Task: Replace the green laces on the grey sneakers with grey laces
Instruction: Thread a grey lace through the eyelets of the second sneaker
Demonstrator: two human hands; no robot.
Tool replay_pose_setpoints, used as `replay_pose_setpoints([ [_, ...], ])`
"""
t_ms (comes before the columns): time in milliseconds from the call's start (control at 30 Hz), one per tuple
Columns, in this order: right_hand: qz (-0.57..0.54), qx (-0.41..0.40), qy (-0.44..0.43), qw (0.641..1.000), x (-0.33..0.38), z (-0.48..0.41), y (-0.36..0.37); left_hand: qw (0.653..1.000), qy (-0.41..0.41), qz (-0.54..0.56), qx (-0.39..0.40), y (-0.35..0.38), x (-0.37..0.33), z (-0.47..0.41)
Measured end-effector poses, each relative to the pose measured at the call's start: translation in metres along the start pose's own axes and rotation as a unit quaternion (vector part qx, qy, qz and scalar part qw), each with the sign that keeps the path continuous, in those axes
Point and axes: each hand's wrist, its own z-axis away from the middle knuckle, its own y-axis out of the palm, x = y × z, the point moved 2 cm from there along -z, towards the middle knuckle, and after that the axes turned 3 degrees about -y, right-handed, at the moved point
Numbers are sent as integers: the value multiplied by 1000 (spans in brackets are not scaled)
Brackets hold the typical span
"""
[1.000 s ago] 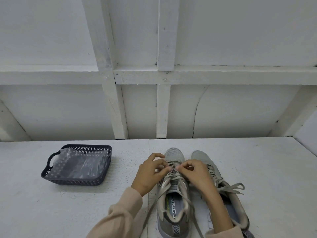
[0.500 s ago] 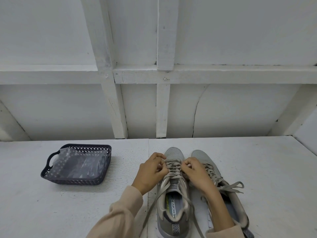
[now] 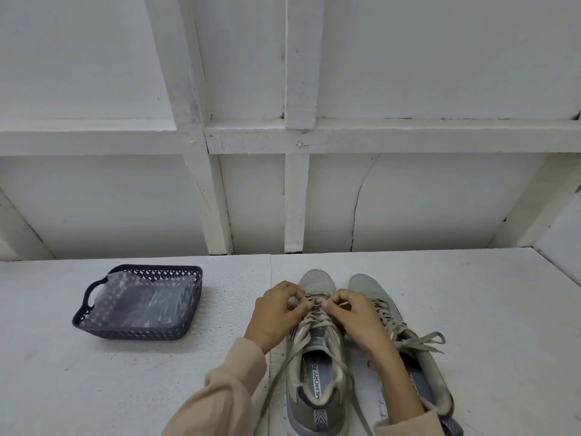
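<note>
Left sneaker (image 3: 317,377) and right sneaker (image 3: 421,369) sit side by side on the counter (image 3: 487,309), toes pointing away. Left one is in work: bow undone, lace (image 3: 315,320) slack, its two free ends trailing down past the heel on either side. Right one has its bow tied (not started, by the look).

Left hand (image 3: 276,313) and right hand (image 3: 356,316) meet over the lower eyelets near the toe. Each grip is a fingertip pinch on a lace crossing, other fingers curled in.

Lace colour reads dull grey-green from here, so probably the old one coming out, but I can't be sure.

Handling: lace is flat, soft and light with no stiffness, so pushing it won't work. Take each crossing right at the eyelet and pull, one row at a time. Shoe is light and could slide or lift when tugged.

Dark basket (image 3: 94,322) holding a clear plastic bag (image 3: 141,302) sits well off to the left.
</note>
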Motion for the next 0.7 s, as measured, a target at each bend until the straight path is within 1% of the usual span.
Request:
replay_pose_setpoints([
  [67,-22,-7,6,1000,-2,-1,0,1000,-8,24,-13,-1,4,3],
  [167,-43,-39,19,998,-5,-1,2,997,-21,76,-23,-1,13,8],
  [267,-54,-66,34,996,-7,0,3,996,-21,79,-29,1,14,12],
  [467,-86,-85,35,992,-7,3,4,992,-33,115,-32,5,18,15],
  [533,-84,-85,40,992,-7,3,5,992,-34,119,-34,5,19,15],
  [600,-59,-85,36,994,-8,3,4,991,-33,126,-32,4,19,15],
  [700,-9,-74,3,997,-4,4,0,991,-8,133,-13,-1,14,12],
])
